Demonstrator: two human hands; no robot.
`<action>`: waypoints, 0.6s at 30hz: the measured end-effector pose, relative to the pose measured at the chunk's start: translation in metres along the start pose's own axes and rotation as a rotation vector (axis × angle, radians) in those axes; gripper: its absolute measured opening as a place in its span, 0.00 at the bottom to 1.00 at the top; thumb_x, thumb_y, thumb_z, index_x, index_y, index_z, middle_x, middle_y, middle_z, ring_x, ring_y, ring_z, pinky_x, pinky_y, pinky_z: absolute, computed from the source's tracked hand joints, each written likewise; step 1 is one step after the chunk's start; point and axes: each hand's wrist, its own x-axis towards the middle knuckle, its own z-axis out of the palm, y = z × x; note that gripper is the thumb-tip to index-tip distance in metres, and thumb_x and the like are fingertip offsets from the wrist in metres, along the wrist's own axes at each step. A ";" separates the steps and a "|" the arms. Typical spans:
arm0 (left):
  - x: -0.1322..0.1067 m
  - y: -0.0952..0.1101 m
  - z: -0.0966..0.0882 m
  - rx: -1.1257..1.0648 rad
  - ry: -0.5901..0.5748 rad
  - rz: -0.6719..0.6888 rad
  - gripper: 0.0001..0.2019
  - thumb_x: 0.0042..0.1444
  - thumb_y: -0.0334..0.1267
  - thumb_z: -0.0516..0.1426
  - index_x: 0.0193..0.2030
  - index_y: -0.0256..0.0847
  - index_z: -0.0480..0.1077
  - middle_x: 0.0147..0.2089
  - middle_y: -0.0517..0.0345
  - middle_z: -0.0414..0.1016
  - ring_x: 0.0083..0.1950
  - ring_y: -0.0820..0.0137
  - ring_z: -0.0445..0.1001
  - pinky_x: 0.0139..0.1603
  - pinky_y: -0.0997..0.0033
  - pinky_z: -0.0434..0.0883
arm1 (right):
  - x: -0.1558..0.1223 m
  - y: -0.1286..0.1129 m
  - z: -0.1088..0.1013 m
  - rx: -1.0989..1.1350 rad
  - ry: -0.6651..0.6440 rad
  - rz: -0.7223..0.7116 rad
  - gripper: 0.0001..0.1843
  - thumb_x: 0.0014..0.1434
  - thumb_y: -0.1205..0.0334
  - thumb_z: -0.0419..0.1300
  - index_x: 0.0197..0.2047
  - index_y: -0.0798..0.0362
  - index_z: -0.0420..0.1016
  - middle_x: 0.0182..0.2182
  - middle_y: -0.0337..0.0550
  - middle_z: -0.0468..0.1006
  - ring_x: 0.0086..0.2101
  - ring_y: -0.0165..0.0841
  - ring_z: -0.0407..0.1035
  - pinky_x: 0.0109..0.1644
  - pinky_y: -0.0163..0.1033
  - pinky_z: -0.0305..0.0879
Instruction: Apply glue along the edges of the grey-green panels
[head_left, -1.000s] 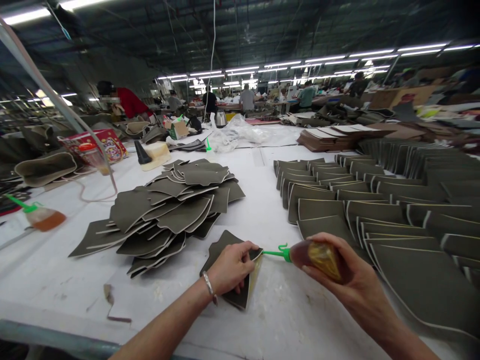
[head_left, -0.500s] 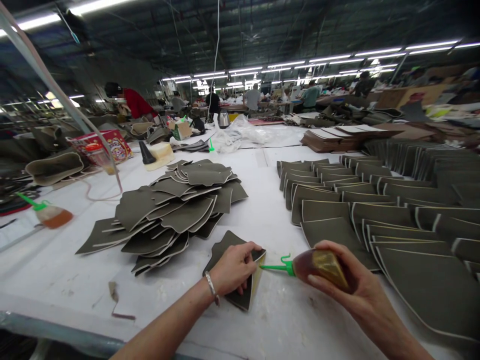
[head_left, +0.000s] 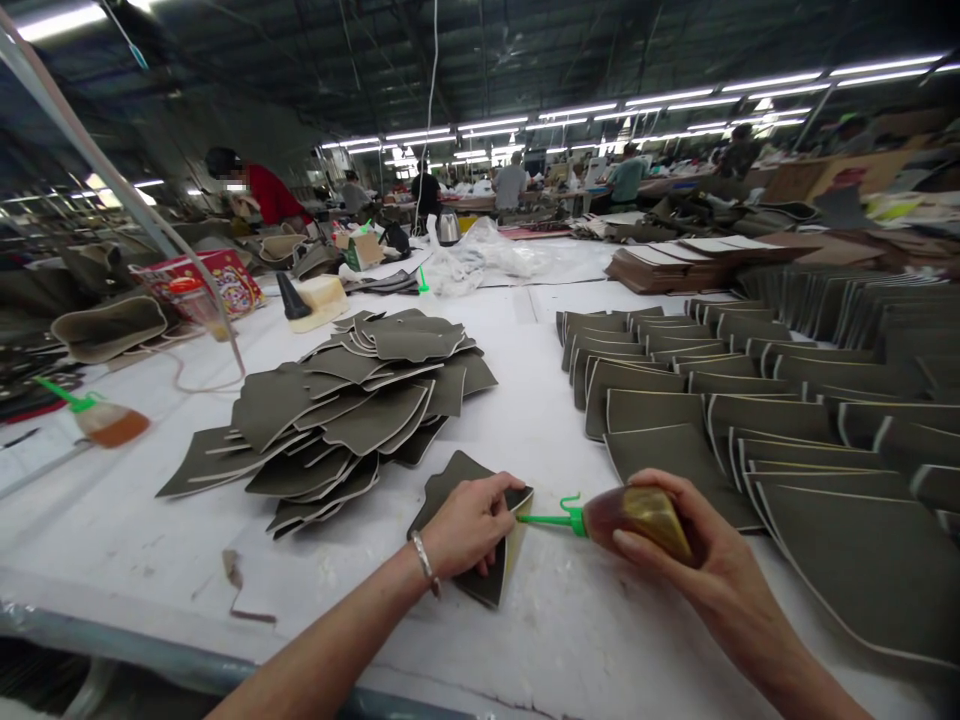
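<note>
My left hand (head_left: pixel 469 522) rests on a dark grey-green panel (head_left: pixel 450 482) lying on the white table, its fingers curled and gripping near the right edge. A pale yellowish strip shows along that edge. In my right hand (head_left: pixel 709 560) is a squeeze bottle (head_left: pixel 637 520) of amber-brown liquid, probably glue, tipped on its side. Its green nozzle points left, with the tip at the panel's yellowish edge beside my left fingers. Beyond my left hand lies a loose pile of similar panels (head_left: pixel 375 405).
Overlapping rows of panels (head_left: pixel 652 410) cover the table's right side. Another green-nozzled bottle (head_left: pixel 112 425) lies at left, near a slanted metal pole (head_left: pixel 97 150). Farther back are brown stacked pieces (head_left: pixel 660 270), clear plastic (head_left: pixel 487 255) and a person in red (head_left: pixel 270 195).
The view has shifted slightly, so the table's contents appear a little higher. My hands, the bottle and the panel keep nearly the same places relative to one another.
</note>
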 end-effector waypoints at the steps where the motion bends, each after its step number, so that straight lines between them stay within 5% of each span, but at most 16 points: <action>1: 0.000 0.000 0.000 -0.002 -0.001 0.001 0.23 0.51 0.31 0.49 0.55 0.42 0.68 0.25 0.66 0.65 0.15 0.77 0.65 0.12 0.82 0.62 | -0.005 0.000 0.001 0.021 -0.025 0.023 0.29 0.50 0.44 0.68 0.51 0.45 0.65 0.37 0.36 0.74 0.34 0.36 0.71 0.38 0.35 0.67; 7: -0.001 -0.002 -0.001 -0.007 -0.006 0.012 0.22 0.52 0.32 0.49 0.55 0.42 0.68 0.26 0.67 0.65 0.16 0.76 0.66 0.12 0.80 0.64 | -0.026 -0.005 0.007 0.181 -0.095 0.191 0.31 0.50 0.43 0.66 0.53 0.44 0.64 0.35 0.36 0.76 0.36 0.38 0.71 0.41 0.37 0.65; 18: -0.002 -0.001 0.001 0.001 0.011 0.016 0.23 0.52 0.31 0.49 0.55 0.42 0.67 0.26 0.66 0.65 0.17 0.77 0.66 0.12 0.81 0.63 | -0.032 -0.011 0.008 0.197 -0.054 0.200 0.29 0.48 0.44 0.67 0.51 0.44 0.67 0.35 0.36 0.76 0.34 0.38 0.70 0.40 0.36 0.65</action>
